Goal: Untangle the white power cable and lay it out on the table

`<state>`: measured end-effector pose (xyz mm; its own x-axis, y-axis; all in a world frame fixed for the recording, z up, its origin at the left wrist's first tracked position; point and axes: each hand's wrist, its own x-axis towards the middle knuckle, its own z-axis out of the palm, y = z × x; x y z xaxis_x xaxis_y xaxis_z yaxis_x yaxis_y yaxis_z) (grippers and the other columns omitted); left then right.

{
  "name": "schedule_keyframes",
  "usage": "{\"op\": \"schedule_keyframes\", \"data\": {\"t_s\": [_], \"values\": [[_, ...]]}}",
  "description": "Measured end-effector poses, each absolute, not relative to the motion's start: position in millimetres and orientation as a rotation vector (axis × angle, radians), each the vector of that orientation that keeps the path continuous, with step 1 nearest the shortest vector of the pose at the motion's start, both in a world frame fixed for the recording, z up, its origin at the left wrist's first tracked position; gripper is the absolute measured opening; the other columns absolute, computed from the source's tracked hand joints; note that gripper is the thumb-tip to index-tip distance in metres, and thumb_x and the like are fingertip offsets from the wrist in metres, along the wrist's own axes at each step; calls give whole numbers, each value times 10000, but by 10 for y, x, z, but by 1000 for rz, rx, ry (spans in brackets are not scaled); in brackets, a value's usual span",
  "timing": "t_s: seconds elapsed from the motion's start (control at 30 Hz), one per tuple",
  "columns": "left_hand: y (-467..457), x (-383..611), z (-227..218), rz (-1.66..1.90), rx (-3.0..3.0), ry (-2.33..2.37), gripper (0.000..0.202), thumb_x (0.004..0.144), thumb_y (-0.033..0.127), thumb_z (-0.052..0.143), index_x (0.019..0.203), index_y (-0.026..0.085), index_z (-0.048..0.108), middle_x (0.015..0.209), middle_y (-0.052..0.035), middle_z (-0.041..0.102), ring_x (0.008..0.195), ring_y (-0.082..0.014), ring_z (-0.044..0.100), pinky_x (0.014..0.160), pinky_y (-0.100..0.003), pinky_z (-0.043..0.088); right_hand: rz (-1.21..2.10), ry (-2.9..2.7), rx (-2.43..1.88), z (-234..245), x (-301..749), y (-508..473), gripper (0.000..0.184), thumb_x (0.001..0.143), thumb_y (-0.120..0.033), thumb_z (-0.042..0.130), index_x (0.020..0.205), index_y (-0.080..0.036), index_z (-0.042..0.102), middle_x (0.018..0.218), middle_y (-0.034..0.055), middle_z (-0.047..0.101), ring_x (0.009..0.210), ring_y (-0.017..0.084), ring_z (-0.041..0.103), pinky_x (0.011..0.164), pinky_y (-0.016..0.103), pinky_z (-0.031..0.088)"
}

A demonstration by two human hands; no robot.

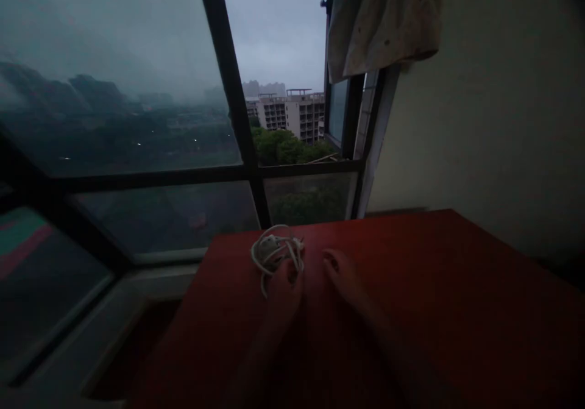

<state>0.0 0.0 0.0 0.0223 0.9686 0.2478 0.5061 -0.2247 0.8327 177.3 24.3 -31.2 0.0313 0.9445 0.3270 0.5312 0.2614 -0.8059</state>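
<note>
A tangled bundle of white cord (pixel 269 250), with a pale rounded part among its loops, lies near the far edge of a red-brown table (pixel 388 250). My left hand (pixel 284 287) is at the near side of the bundle, its fingers curled round a loop of the cord; the dim light hides the exact contact. To the right, apart from the cord, my right hand (pixel 342 275) rests low over the tabletop. Its fingers are loosely bent, with a gap between thumb and fingers and nothing in them.
Large dark-framed windows (pixel 249 116) stand beyond the table and along the left. A stained cloth (pixel 384 25) hangs above the table's far side. A pale wall (pixel 479 122) rises at the right, and a ledge (pixel 155 287) runs along the left.
</note>
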Motion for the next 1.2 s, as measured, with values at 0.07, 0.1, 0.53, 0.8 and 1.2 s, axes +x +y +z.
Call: {"op": "schedule_keyframes", "data": {"t_s": [0.07,0.1,0.53,0.8,1.2], "values": [[-102,134,8,1081,1842,1429,211,819,230,533,1023,194,577,976,-75,695,880,-207,657,801,-333,485,525,-1584,-1397,-288,1864,279,281,876,-276,468,1069,-188,652,1083,108,662,962,205,619,885,349,466],[-152,189,13,1057,1874,1392,211,828,217,521,1031,196,572,978,-73,693,882,-203,655,798,-329,486,514,-1566,-1399,-276,1897,290,275,875,-286,469,1049,-184,656,1072,110,664,959,208,619,880,349,466],[-329,153,270,943,2362,1509,258,933,295,413,903,217,657,935,-61,690,815,-194,637,749,-305,481,710,-1573,-1343,-185,1885,255,266,871,-413,492,845,-184,626,809,47,676,726,180,619,669,282,465],[107,-283,133,1296,2147,1809,386,812,317,588,1174,186,570,1212,-125,596,1123,-284,554,930,-423,447,656,-1655,-1338,-178,1811,206,229,825,-387,591,858,-177,674,803,48,679,704,167,603,644,265,451],[170,-382,38,1101,1953,1754,345,905,421,416,877,196,675,894,-83,675,853,-223,623,738,-320,457,932,-1739,-1098,36,1874,146,243,844,-342,584,985,-204,725,944,56,693,853,183,616,740,285,465]]}}
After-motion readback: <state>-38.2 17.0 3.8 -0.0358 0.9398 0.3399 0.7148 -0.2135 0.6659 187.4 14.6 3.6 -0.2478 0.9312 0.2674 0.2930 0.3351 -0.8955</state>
